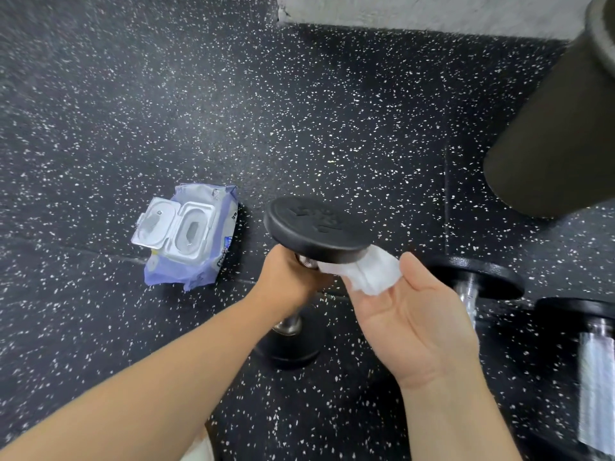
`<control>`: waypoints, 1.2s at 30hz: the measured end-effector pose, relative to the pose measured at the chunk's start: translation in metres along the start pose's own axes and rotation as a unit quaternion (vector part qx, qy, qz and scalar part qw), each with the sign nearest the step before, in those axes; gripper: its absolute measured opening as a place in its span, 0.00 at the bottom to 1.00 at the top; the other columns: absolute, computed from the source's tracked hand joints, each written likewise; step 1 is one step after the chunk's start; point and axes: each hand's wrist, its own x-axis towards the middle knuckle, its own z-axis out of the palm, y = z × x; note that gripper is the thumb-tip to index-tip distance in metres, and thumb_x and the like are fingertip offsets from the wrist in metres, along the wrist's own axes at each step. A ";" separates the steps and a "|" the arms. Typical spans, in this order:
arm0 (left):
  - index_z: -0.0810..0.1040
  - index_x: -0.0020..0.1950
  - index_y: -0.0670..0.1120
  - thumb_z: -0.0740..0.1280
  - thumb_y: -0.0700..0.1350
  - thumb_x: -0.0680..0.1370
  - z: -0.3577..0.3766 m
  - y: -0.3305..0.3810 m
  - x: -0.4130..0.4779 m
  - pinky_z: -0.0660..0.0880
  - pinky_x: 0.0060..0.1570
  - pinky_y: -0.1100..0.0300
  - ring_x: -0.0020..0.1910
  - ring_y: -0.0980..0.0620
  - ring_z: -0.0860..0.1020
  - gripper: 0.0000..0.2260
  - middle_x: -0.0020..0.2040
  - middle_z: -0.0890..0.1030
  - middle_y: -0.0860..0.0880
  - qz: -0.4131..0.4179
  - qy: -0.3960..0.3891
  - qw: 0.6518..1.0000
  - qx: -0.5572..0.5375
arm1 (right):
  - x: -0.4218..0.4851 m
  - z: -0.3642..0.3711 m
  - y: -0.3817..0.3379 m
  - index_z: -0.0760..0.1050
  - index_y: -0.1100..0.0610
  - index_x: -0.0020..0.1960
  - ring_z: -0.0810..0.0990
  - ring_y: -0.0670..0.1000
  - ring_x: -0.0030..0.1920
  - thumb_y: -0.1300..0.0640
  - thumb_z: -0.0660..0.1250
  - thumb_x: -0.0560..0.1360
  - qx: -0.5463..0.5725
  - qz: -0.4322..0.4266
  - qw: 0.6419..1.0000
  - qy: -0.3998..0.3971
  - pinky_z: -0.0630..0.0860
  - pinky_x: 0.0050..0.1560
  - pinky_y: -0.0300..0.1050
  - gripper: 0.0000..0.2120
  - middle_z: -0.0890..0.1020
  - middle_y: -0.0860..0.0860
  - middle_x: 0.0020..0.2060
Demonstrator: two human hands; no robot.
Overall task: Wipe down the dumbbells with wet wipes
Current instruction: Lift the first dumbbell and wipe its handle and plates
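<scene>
Three dumbbells stand on the speckled floor (299,111): two wait at the lower right, a spare dumbbell (476,281) and a blurred dumbbell (595,361) at the edge, while the third dumbbell (316,227) is upright mid-frame. The left hand (289,277) is clamped round its handle just under the top disc, likely to steady it on end. The right hand (409,314), palm up, pinches a bunched wet wipe (369,274) against the disc's underside and rim. The pack of wipes (189,241) lies left of centre, lid open, probably for easy refills
</scene>
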 end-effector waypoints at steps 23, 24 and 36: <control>0.75 0.41 0.51 0.74 0.47 0.69 0.011 -0.011 -0.013 0.71 0.34 0.59 0.33 0.55 0.76 0.08 0.31 0.78 0.54 0.047 0.121 0.988 0.078 | 0.034 -0.003 0.001 0.69 0.72 0.64 0.76 0.63 0.64 0.52 0.47 0.84 -0.037 0.004 0.999 0.035 0.73 0.65 0.56 0.26 0.78 0.67 0.61; 0.78 0.42 0.49 0.75 0.47 0.68 0.009 -0.010 -0.013 0.74 0.36 0.59 0.35 0.54 0.78 0.08 0.34 0.81 0.53 0.044 0.099 0.992 0.065 | 0.039 -0.001 -0.001 0.68 0.73 0.65 0.76 0.64 0.64 0.52 0.48 0.84 -0.045 0.011 0.998 0.034 0.72 0.66 0.57 0.26 0.77 0.68 0.61; 0.72 0.34 0.49 0.70 0.30 0.68 0.000 -0.011 -0.006 0.64 0.19 0.67 0.17 0.59 0.68 0.15 0.18 0.72 0.53 0.037 -0.078 0.996 0.008 | 0.053 -0.003 -0.005 0.69 0.72 0.65 0.75 0.66 0.62 0.52 0.50 0.83 -0.092 0.047 0.992 0.074 0.70 0.64 0.62 0.25 0.77 0.70 0.60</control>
